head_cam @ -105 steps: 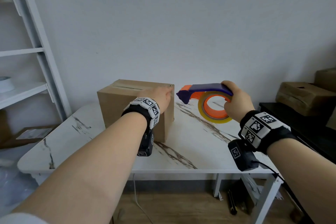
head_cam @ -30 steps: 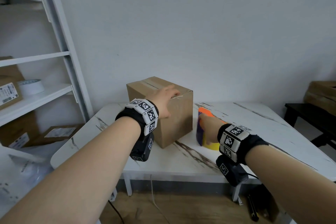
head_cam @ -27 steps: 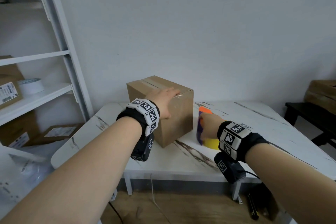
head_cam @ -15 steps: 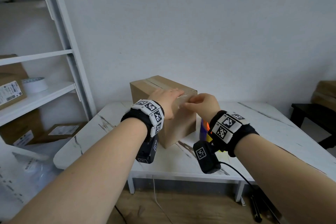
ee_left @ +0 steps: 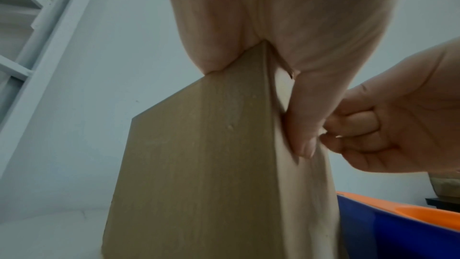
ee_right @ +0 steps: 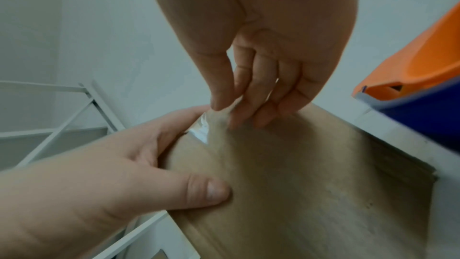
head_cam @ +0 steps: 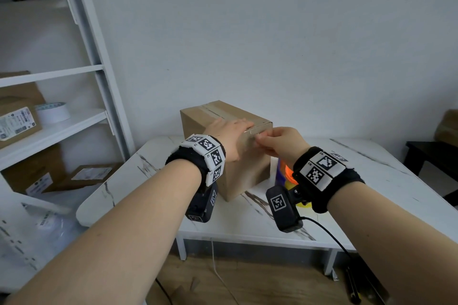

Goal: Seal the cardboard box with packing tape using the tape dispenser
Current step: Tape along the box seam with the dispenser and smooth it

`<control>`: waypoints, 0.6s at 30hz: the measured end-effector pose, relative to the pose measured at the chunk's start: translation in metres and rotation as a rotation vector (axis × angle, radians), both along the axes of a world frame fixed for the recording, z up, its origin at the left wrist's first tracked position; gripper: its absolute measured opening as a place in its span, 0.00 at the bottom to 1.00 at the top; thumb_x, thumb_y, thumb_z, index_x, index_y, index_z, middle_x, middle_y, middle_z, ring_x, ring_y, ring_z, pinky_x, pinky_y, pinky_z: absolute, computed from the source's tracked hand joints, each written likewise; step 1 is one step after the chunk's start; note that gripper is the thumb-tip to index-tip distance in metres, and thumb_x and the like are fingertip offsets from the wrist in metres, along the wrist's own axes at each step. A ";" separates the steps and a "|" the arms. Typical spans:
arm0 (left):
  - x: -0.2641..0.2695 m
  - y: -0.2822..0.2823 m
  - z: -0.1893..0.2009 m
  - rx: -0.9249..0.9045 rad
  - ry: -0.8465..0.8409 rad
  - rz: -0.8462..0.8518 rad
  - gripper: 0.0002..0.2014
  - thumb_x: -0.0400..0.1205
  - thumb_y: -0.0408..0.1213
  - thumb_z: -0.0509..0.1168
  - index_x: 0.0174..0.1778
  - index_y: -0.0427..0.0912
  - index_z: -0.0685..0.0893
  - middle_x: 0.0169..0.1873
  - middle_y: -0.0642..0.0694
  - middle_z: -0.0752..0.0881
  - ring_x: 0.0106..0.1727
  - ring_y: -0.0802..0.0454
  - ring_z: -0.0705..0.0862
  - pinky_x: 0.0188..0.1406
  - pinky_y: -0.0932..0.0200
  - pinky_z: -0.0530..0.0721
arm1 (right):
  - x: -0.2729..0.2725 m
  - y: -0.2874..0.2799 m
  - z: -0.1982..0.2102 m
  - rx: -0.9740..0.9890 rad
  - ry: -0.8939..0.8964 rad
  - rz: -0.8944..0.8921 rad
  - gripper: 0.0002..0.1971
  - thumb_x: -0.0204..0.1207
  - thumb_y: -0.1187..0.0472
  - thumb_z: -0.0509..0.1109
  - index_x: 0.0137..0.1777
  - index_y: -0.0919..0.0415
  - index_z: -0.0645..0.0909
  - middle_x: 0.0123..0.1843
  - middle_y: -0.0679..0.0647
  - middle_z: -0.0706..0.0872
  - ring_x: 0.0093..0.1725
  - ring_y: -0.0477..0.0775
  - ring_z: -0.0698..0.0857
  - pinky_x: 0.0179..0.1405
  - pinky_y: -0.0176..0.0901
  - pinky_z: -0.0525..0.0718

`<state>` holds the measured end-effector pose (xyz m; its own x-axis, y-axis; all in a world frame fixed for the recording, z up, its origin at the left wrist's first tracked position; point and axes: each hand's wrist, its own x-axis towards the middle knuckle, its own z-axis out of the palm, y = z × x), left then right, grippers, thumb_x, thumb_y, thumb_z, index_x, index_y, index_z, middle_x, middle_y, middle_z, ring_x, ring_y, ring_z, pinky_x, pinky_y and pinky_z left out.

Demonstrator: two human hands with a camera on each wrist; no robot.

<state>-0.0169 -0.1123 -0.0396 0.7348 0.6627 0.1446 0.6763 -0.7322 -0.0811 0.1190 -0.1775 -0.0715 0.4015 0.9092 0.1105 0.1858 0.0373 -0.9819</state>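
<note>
The brown cardboard box [head_cam: 250, 173] stands on the white marble table [head_cam: 359, 181], with a strip of clear tape [head_cam: 218, 111] along its top seam. My left hand [head_cam: 238, 129] rests on the box's near top corner, fingers flat over the top and the thumb [ee_right: 211, 192] pressing the side face. My right hand [head_cam: 260, 137] pinches the loose tape end [ee_right: 204, 127] at the upper edge between thumb and fingers. The blue and orange tape dispenser [head_cam: 282, 173] stands on the table right of the box, mostly hidden behind my right wrist, and nobody holds it.
A white shelf unit [head_cam: 94, 77] at the left carries a tape roll [head_cam: 52, 112] and labelled boxes [head_cam: 17, 116]. A dark bench [head_cam: 431, 156] stands beyond the table's right end. The wall is close behind the box.
My right hand set the dispenser on the table beside the box, let go, rose to the box's top edge and took the tape end. The left hand stayed on the box.
</note>
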 end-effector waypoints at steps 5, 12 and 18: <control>0.001 -0.002 0.002 -0.019 0.028 0.007 0.45 0.74 0.39 0.73 0.83 0.53 0.53 0.84 0.50 0.55 0.82 0.48 0.62 0.83 0.50 0.53 | 0.008 -0.004 0.008 -0.048 0.077 0.061 0.12 0.77 0.67 0.69 0.32 0.59 0.81 0.32 0.53 0.86 0.34 0.47 0.81 0.38 0.35 0.78; 0.000 -0.002 0.003 -0.055 0.007 -0.003 0.47 0.72 0.55 0.72 0.83 0.52 0.53 0.84 0.51 0.55 0.84 0.50 0.59 0.83 0.50 0.50 | 0.000 0.004 -0.001 -0.095 0.042 0.022 0.09 0.76 0.64 0.72 0.33 0.60 0.82 0.33 0.52 0.87 0.32 0.48 0.81 0.38 0.37 0.79; 0.003 0.003 -0.003 -0.037 -0.093 -0.004 0.27 0.86 0.53 0.48 0.82 0.52 0.59 0.83 0.50 0.61 0.83 0.50 0.61 0.83 0.48 0.52 | -0.003 0.008 0.000 -0.106 0.020 -0.017 0.10 0.74 0.64 0.74 0.31 0.59 0.81 0.33 0.55 0.85 0.31 0.48 0.81 0.36 0.37 0.78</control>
<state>-0.0139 -0.1093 -0.0426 0.7221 0.6657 0.1879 0.6765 -0.7364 0.0094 0.1160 -0.1697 -0.0712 0.4181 0.9084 0.0058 0.1656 -0.0700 -0.9837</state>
